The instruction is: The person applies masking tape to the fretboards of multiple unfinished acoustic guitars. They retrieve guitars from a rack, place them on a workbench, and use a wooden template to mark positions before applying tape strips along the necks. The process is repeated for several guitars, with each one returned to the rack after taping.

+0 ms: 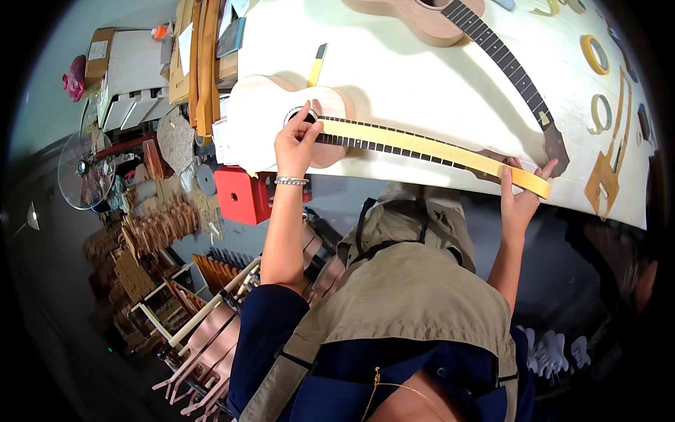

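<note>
A small unfinished wooden guitar (260, 119) lies on the white workbench (422, 77), neck pointing right. A long strip of yellow masking tape (429, 148) runs along its dark fretboard (373, 146). My left hand (297, 144) presses the tape's left end down beside the sound hole. My right hand (524, 190) pinches the tape's other end near the headstock, at the bench's front edge.
A second guitar (450, 17) lies further back on the bench. Tape rolls (595, 54) and wooden templates (606, 176) sit at the right. A red box (242, 195), a fan (83, 169), stacked wooden parts (158, 228) and racked necks (211, 344) fill the left floor.
</note>
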Motion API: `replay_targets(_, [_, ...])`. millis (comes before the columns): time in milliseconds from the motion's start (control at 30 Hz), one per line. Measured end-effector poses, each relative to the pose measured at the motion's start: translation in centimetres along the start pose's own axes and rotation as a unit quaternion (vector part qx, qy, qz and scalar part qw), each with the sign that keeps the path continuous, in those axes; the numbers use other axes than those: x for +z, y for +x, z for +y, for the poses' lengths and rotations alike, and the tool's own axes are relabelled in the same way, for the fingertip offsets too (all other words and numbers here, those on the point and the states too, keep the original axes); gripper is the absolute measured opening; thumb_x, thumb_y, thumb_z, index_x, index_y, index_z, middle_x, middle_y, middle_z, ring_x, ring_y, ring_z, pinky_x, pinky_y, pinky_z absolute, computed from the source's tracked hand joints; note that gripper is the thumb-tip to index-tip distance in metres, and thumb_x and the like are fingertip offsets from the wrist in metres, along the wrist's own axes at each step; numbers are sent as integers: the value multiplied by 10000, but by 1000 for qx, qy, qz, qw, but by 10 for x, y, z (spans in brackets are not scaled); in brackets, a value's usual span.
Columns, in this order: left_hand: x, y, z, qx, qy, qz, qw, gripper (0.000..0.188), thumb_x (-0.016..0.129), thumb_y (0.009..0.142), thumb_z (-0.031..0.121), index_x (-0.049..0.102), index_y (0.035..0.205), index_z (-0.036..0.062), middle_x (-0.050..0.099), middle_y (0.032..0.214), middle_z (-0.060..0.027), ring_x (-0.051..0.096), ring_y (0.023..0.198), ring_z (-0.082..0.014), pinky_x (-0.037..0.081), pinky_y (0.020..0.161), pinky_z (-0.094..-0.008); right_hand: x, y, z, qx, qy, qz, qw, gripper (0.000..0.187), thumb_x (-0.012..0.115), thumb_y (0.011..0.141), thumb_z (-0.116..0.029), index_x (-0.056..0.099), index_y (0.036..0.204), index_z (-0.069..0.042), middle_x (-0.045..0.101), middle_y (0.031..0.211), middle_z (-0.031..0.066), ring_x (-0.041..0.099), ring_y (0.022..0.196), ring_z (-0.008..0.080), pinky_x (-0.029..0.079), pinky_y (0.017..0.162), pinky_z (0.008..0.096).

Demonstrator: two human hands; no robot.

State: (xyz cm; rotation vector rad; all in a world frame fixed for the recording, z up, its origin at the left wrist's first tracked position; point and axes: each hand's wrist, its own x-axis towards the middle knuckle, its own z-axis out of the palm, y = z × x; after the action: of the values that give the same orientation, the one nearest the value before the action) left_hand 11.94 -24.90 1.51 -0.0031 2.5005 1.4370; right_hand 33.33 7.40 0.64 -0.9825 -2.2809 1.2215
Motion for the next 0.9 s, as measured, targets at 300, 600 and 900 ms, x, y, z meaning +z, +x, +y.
replay_targets(300, [2,3,7,-30,19,39,999,712,730,739,59,362,1346,-1,607,703,-17,534,617,-66,456,601,-209,5,-1,-4,37,-9,-5,999,826,616,868,-196,58,1447,-8,667,1016,141,363,1287,323,222,1069,335])
replay_targets(600, [19,-23,-11,296,403,5,866,608,577,847,248,354,1391,95,441,1384,-40,346,1326,-231,-29,1047,-636,8,-1,-1,23,3,10,1000,850,646,828,-139,70,1426,46,674,968,123,585,1053,154,333,989,311])
replay_targets(900, [125,-86,53,186,450,-232,842,936,661,744,457,151,1461,137,157,1521,-47,143,1398,-293,65,974,-731,18,-3,7,-12,-147,30,989,812,683,801,-231,213,1407,38,654,951,98,609,975,214,343,1007,368])
